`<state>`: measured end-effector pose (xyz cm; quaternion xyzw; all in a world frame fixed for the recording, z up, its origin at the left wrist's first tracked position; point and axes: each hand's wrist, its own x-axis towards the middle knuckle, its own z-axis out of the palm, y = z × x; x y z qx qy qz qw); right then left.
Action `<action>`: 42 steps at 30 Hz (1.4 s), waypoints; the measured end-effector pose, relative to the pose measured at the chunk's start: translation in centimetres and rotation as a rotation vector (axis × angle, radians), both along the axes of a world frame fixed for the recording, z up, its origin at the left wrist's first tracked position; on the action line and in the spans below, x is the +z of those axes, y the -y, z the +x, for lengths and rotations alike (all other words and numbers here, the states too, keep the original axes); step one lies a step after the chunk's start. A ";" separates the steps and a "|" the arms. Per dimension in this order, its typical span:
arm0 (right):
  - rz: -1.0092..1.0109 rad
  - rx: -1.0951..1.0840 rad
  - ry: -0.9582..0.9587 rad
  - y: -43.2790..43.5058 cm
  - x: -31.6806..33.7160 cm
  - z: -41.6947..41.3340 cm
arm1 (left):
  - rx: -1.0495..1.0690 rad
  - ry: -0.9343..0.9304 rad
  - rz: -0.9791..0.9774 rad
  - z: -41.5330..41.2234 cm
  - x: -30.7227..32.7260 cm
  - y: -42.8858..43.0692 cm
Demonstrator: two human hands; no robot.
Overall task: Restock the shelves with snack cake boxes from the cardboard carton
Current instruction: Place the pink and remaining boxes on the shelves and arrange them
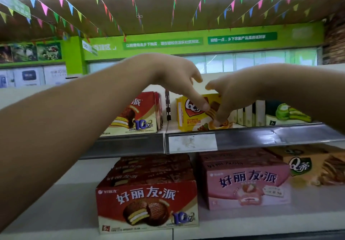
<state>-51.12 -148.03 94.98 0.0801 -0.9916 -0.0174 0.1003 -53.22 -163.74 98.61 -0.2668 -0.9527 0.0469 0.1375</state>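
Note:
A yellow snack cake box [190,115] stands upright on the upper shelf [261,135]. Both my hands reach up to it. My left hand [177,79] hangs over its top with fingers extended downward, the fingertips touching the box's front. My right hand [229,97] lies against the front right of the same box, fingers pointing down and pressing on it. Neither hand curls around the box. The cardboard carton is out of view.
Red pie boxes [141,114] stand left of the yellow box, white boxes [250,114] and a green-printed box [287,114] to its right. On the lower shelf sit stacked red boxes [149,204], pink boxes [246,183] and a tan box [317,167]. Bunting hangs overhead.

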 end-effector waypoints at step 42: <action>-1.695 -0.036 0.076 1.3 -2.7 -6.4 | 0.068 0.485 0.966 -1.1 -4.7 2.1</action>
